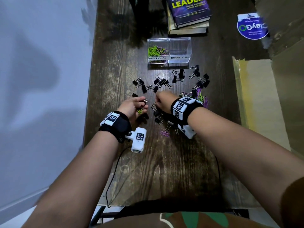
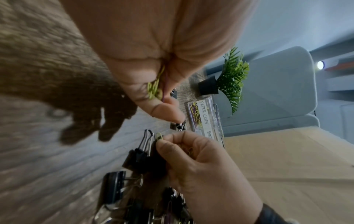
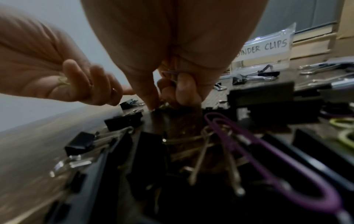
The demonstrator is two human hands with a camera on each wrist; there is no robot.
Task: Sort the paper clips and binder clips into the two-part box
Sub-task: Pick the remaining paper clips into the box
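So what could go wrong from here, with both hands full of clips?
The left hand holds a loose bunch of paper clips; some could slip out. The right hand picks among tangled binder clips, so one might ride along into the paper clip compartment.

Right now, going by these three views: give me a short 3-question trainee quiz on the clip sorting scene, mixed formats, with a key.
1. True or false: the binder clips compartment of the two-part box already holds several black binder clips.
2. Multiple choice: what does the left hand hold in its palm? A) green paper clips B) a black binder clip C) nothing
3. Fill in: the right hand pinches a small clip at the desk, beside the loose pile of green and ____ paper clips.

Key: 1 false: it looks empty; only the paper clips compartment has clips. 2 A. 3 purple.
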